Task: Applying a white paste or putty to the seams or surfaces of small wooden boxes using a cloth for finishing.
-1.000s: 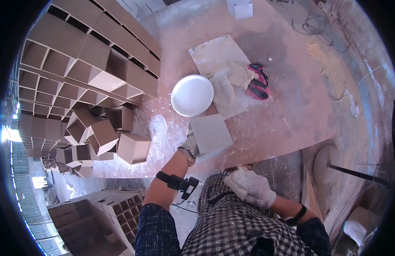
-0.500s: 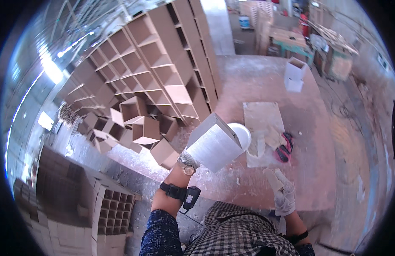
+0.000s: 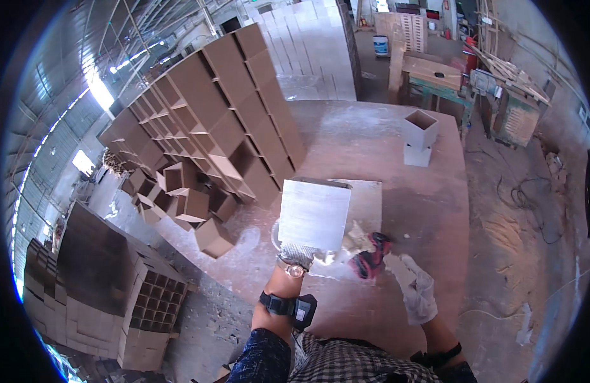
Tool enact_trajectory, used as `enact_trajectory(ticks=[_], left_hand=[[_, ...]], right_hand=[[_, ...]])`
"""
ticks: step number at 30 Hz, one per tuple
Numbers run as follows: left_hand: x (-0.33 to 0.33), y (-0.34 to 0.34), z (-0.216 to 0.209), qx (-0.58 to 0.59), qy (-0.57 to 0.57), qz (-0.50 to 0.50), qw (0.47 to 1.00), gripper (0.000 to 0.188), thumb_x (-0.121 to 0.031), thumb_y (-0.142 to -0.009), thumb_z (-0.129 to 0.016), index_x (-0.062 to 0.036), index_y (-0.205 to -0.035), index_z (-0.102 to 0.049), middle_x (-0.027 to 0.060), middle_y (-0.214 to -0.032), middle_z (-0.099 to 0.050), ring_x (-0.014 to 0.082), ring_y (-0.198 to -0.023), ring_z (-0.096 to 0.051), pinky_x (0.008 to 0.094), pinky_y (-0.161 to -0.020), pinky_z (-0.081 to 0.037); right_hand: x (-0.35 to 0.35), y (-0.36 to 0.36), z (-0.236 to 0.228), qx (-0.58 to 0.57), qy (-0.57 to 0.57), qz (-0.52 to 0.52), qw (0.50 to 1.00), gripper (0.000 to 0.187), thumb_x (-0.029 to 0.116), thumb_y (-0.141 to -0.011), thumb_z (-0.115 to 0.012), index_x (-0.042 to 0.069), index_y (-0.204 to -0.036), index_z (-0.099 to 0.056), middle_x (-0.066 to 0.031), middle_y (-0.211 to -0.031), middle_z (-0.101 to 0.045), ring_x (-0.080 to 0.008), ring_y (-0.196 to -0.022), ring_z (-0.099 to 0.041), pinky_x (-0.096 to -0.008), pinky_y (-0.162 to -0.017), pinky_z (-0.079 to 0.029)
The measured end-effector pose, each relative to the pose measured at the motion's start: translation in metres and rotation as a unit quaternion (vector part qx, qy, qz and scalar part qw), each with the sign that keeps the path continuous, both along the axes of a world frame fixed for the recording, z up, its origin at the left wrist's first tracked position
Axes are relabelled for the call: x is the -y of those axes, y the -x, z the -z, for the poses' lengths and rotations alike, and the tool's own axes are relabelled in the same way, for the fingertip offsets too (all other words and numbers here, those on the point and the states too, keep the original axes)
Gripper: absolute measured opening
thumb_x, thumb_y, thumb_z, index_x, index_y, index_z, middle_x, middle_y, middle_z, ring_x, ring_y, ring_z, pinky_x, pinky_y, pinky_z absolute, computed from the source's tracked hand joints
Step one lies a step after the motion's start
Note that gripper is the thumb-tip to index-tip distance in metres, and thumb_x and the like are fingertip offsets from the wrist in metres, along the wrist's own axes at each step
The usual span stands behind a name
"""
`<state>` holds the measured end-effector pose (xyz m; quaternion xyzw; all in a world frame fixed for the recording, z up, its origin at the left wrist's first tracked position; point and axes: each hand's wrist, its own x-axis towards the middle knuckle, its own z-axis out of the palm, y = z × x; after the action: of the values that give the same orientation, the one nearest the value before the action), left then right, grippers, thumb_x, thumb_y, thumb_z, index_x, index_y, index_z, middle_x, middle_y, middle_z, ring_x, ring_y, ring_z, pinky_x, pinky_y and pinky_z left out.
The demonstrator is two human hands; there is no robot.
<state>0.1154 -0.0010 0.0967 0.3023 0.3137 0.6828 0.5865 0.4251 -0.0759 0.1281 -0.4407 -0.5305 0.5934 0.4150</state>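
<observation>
My left hand (image 3: 299, 254), in a pale knitted glove, holds up a square open box (image 3: 313, 214) whose white-coated side faces me. Its fingers are mostly hidden behind the box. Lower right, my right hand (image 3: 420, 295) wears a whitish glove and is closed round a flat pale scraper-like piece (image 3: 400, 267), apart from the box. Part of a white round dish (image 3: 275, 233) shows past the box's left edge. Between the hands lie a crumpled pale cloth (image 3: 357, 239) and a pink-and-black glove (image 3: 373, 256), by a pale flat board (image 3: 369, 199).
The reddish table (image 3: 429, 210) carries two stacked pale boxes (image 3: 420, 131) at the far right. Tall stacked brown boxes (image 3: 228, 96) rise at left, with loose boxes (image 3: 193, 205) before them. A pale box stack (image 3: 308, 45) stands behind. A cable (image 3: 524, 201) lies on the right floor.
The view has shifted. The held box has turned so its white side faces me more squarely, and it now covers most of the dish. My right hand still grips the flat piece.
</observation>
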Motion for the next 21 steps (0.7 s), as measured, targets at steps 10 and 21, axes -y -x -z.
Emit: enact_trajectory(ticks=[10,21], left_hand=[[-0.051,-0.098,0.014,0.002,0.040,0.078,0.996,0.040,-0.028,-0.103,-0.036,-0.0056,-0.134,-0.049,0.0128,-0.125,-0.060,0.0254,-0.112,-0.059,0.0345,-0.097,-0.049],[-0.050,-0.070,0.015,0.015,0.052,0.061,0.997,0.041,-0.029,-0.102,-0.037,-0.0062,-0.134,-0.049,0.0129,-0.126,-0.059,0.0256,-0.113,-0.059,0.0346,-0.098,-0.048]], right_hand=[[-0.101,-0.044,-0.052,0.070,-0.421,0.083,0.901,0.037,0.008,-0.097,-0.049,-0.003,-0.132,-0.052,-0.0141,-0.125,-0.060,-0.0205,-0.118,-0.056,-0.0310,-0.095,-0.048],[-0.017,-0.041,-0.063,0.263,-0.516,0.034,0.815,0.046,0.008,-0.077,-0.065,0.005,-0.123,-0.063,-0.0124,-0.103,-0.063,-0.0292,-0.099,-0.062,-0.0357,-0.082,-0.050]])
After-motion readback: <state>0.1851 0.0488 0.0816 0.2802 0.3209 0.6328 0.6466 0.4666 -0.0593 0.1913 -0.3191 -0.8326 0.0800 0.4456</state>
